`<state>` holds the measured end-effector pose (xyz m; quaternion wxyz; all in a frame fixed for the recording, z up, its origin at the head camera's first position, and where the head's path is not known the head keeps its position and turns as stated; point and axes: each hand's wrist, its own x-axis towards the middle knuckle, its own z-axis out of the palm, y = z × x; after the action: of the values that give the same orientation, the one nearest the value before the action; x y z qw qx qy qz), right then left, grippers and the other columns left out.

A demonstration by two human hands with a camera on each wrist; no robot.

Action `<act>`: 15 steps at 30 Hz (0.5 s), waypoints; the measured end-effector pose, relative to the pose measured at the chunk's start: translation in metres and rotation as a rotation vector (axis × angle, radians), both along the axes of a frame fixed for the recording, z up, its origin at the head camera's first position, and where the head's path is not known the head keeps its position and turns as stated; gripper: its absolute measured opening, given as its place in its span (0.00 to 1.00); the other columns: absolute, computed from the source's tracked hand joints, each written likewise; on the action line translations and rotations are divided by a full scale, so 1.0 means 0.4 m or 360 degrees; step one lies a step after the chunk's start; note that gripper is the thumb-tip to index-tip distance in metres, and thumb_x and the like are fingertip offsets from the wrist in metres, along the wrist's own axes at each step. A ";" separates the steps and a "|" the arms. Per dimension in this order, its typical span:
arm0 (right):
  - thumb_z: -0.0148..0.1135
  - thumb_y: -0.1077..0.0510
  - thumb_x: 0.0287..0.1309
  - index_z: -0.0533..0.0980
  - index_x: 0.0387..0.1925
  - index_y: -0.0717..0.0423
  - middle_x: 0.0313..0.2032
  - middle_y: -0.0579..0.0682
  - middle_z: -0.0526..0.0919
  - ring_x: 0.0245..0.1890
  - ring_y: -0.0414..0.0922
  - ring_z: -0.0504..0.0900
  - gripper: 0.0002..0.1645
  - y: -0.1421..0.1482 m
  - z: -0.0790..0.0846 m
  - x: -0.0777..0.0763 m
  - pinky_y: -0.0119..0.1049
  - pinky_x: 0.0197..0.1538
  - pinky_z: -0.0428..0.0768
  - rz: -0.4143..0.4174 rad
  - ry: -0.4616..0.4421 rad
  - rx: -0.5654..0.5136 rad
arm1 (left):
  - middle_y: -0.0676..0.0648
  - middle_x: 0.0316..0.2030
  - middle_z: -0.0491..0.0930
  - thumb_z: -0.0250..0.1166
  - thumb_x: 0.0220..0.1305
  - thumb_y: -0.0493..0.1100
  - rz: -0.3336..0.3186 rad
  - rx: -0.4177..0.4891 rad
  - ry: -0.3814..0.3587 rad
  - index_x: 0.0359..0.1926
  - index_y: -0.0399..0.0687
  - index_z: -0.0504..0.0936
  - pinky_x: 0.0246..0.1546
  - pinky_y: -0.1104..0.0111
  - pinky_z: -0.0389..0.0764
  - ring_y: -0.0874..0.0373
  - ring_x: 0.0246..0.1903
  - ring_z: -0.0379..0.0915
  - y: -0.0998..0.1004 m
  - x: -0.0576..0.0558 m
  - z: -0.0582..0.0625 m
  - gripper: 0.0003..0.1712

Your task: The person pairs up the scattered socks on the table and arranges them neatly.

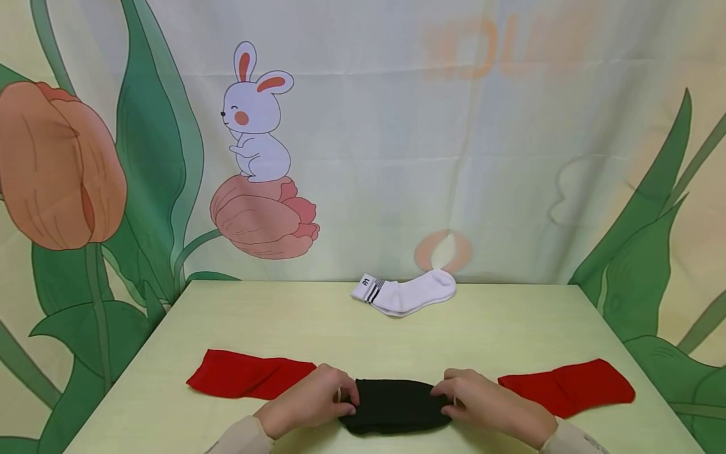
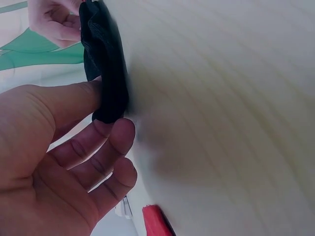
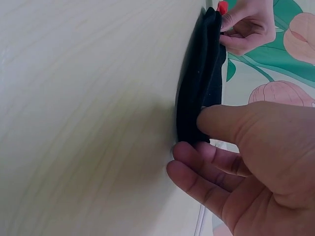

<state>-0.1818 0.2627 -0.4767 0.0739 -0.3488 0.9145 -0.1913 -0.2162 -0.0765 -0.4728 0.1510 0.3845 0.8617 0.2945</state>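
Tabletop (image 1: 272, 321) carries folded black fabric (image 1: 397, 403), positioned between left hand (image 1: 320, 394) and right hand (image 1: 481, 400). Hands are partly closed, each pinching one end between thumb and fingers. Fabric should handle light, soft and limp; grip at folded ends.

Head view: I wear it; faces forward and down, farthest off, taking in the tabletop (image 1: 272, 325) and backdrop (image 1: 368, 139). Left wrist view: close, low, table turned on its side; looks past my left hand (image 1: 314, 398) towards my right hand (image 1: 475, 398). Right wrist view: equally near, facing the opposite way. All three share both hands and the black cloth (image 1: 397, 407).
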 end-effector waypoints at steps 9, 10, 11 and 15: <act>0.75 0.59 0.59 0.86 0.49 0.56 0.40 0.43 0.79 0.29 0.29 0.74 0.16 -0.001 0.001 0.000 0.25 0.37 0.79 -0.0021 0.0038 -0.0080 | 0.59 0.35 0.82 0.75 0.62 0.42 0.0027 0.0012 0.0005 0.42 0.51 0.89 0.32 0.74 0.77 0.67 0.25 0.72 -0.004 -0.002 0.003 0.07; 0.75 0.59 0.60 0.86 0.49 0.55 0.41 0.43 0.78 0.28 0.29 0.74 0.15 -0.002 0.000 0.000 0.25 0.37 0.79 -0.0025 0.0050 -0.0097 | 0.58 0.36 0.82 0.75 0.63 0.42 0.0039 0.0028 0.0028 0.42 0.51 0.89 0.33 0.74 0.78 0.68 0.25 0.72 -0.005 -0.002 0.003 0.07; 0.75 0.59 0.60 0.86 0.49 0.55 0.41 0.42 0.78 0.28 0.28 0.73 0.15 -0.003 0.000 0.000 0.24 0.37 0.79 -0.0025 0.0072 -0.0115 | 0.56 0.38 0.82 0.75 0.63 0.42 0.0051 0.0047 0.0051 0.43 0.50 0.89 0.33 0.74 0.78 0.68 0.25 0.72 -0.005 -0.001 0.003 0.08; 0.74 0.58 0.61 0.86 0.48 0.53 0.43 0.41 0.77 0.29 0.28 0.74 0.13 -0.009 0.004 0.002 0.24 0.38 0.79 -0.0030 0.0123 -0.0156 | 0.54 0.41 0.79 0.74 0.63 0.41 0.0089 0.0119 0.0143 0.43 0.50 0.89 0.31 0.75 0.77 0.69 0.22 0.70 -0.003 0.001 0.003 0.07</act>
<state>-0.1808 0.2590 -0.4749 0.0198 -0.3506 0.9094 -0.2229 -0.2156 -0.0778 -0.4718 0.0894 0.3784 0.8665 0.3131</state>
